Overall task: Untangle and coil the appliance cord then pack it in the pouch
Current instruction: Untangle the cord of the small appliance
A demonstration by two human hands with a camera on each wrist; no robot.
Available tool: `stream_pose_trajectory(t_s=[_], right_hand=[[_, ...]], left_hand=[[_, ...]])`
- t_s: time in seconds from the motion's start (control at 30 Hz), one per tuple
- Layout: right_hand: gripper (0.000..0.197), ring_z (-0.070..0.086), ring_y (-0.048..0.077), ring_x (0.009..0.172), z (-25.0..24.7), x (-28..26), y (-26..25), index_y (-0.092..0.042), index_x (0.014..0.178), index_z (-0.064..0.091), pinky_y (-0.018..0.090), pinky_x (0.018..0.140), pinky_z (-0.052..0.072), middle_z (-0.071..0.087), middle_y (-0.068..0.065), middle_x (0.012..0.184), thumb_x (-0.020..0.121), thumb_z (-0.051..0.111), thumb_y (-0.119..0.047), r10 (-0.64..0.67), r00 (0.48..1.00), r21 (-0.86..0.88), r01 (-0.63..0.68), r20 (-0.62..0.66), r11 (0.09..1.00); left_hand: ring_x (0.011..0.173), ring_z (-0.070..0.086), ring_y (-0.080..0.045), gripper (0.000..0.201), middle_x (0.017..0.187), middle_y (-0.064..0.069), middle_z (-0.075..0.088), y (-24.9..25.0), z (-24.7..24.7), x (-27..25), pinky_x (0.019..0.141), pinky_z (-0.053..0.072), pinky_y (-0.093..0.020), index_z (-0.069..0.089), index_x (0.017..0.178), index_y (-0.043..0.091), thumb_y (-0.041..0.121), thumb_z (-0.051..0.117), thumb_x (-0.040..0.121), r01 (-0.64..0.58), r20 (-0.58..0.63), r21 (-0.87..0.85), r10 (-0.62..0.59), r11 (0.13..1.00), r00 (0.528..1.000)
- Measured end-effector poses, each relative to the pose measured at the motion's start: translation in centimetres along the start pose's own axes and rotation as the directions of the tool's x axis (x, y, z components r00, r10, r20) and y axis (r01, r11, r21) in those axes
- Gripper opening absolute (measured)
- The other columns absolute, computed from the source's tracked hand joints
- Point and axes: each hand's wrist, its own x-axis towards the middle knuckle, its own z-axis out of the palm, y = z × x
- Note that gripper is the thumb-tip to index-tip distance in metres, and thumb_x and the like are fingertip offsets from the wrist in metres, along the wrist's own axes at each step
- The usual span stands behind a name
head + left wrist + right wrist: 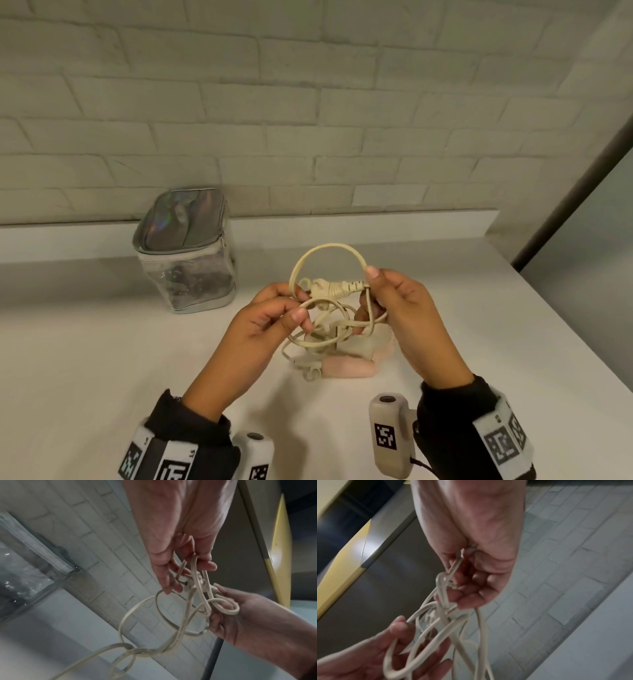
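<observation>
A cream appliance cord (pixel 329 245) is tangled in loops, held up over the white table (pixel 102 342). Its plug (pixel 325 288) lies level between my hands. My left hand (pixel 298 308) pinches cord loops just left of the plug. My right hand (pixel 368 291) grips the cord at the plug's neck, with another loop over its lower fingers. The cord runs down to a pink and white appliance (pixel 346 368) on the table. The left wrist view shows the left hand (pixel 188 577), the right hand (pixel 221 605) and hanging cord (pixel 140 650). The right wrist view shows the right hand (pixel 458 585), the left hand (pixel 416 646) and cord (pixel 482 628).
A silver holographic pouch (pixel 186 250) with clear sides stands zipped at the back left of the table, also seen as the pouch (pixel 25 563) in the left wrist view. A white brick wall (pixel 308 102) backs the table. The table's right edge runs diagonally.
</observation>
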Motion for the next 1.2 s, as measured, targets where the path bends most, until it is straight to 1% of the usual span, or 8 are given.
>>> stream_pose_trajectory(t_s=[0.17,0.27,0.33,0.5,0.73,0.87,0.97,1.2], right_hand=[[0.031,0.052,0.015,0.066,-1.1,1.0,1.0,-0.019,0.066,0.056,0.027,0.075,0.045,0.051,-0.005,0.057,0.082,0.052,-0.045,-0.083,0.993,0.32,0.104,-0.079,0.941],[0.024,0.051,0.009,0.069,-1.8,1.1,1.6,-0.021,0.086,0.062,0.022,0.071,0.046,0.056,-0.007,0.067,0.074,0.065,-0.042,-0.09,0.995,0.552,0.104,-0.051,0.827],[0.025,0.054,0.008,0.071,-1.8,1.0,1.9,-0.022,0.091,0.06,0.02,0.067,0.048,0.064,-0.006,0.076,0.072,0.069,-0.035,-0.097,0.994,0.538,0.111,-0.056,0.836],[0.033,0.067,0.017,0.08,-1.5,0.8,2.3,-0.014,0.085,0.063,0.024,0.073,0.054,0.071,0.003,0.093,0.061,0.079,-0.03,-0.086,0.994,0.445,0.107,-0.068,0.889],[0.029,0.067,0.028,0.1,-1.1,0.7,2.5,-0.014,0.088,0.056,0.037,0.094,0.051,0.073,0.005,0.091,0.069,0.069,-0.031,0.053,0.996,0.508,-0.007,-0.075,0.861],[0.007,0.071,0.025,0.084,-0.7,1.5,2.6,-0.014,0.085,0.05,0.032,0.078,0.059,0.065,0.006,0.079,0.09,0.045,-0.014,0.157,0.984,0.695,-0.057,-0.081,0.716],[0.012,0.071,0.019,0.07,0.1,2.0,2.5,-0.014,0.084,0.05,0.027,0.064,0.058,0.062,0.006,0.076,0.094,0.043,-0.012,0.229,0.971,0.664,-0.13,-0.065,0.736],[0.016,0.066,0.016,0.066,1.6,1.9,2.8,-0.006,0.094,0.052,0.027,0.061,0.052,0.071,0.006,0.072,0.091,0.047,-0.022,0.311,0.943,0.514,-0.328,0.121,0.793]], left_hand=[[0.088,0.059,-0.004,0.031,0.085,0.003,0.067,-1.5,-1.2,0.0,0.079,0.037,-0.014,0.065,0.059,0.025,0.024,0.055,0.088,0.149,-0.199,0.032,-0.14,0.988,0.97],[0.093,0.062,-0.007,0.03,0.078,0.012,0.072,-2.1,-1.7,-0.3,0.085,0.038,-0.021,0.067,0.059,0.021,0.03,0.057,0.086,0.197,-0.303,-0.047,-0.202,0.979,0.931],[0.09,0.066,-0.013,0.03,0.076,0.008,0.073,-1.9,-1.5,-0.3,0.089,0.046,-0.027,0.068,0.059,0.021,0.028,0.056,0.086,0.166,-0.3,-0.125,-0.196,0.978,0.933],[0.082,0.066,-0.016,0.031,0.079,0.002,0.071,-0.7,-0.3,0.3,0.067,0.056,-0.025,0.065,0.06,0.023,0.03,0.049,0.084,0.12,-0.252,-0.216,-0.174,0.969,0.952],[0.086,0.065,-0.02,0.032,0.09,-0.002,0.071,-0.1,0.5,0.7,0.088,0.052,-0.046,0.058,0.062,0.021,0.037,0.048,0.088,0.07,-0.121,-0.242,-0.102,0.968,0.987],[0.094,0.066,-0.023,0.032,0.09,-0.005,0.071,0.1,0.4,0.4,0.085,0.054,-0.051,0.059,0.069,0.016,0.035,0.041,0.088,0.057,-0.042,-0.264,-0.07,0.963,0.997],[0.097,0.066,-0.021,0.035,0.091,-0.002,0.071,0.7,0.8,0.2,0.077,0.058,-0.048,0.063,0.069,0.019,0.037,0.043,0.09,0.059,-0.045,-0.299,-0.076,0.952,0.996],[0.105,0.063,-0.019,0.035,0.101,-0.001,0.071,0.6,1.1,0.8,0.067,0.056,-0.033,0.07,0.084,0.022,0.044,0.042,0.081,0.097,-0.106,-0.278,-0.131,0.956,0.986]])
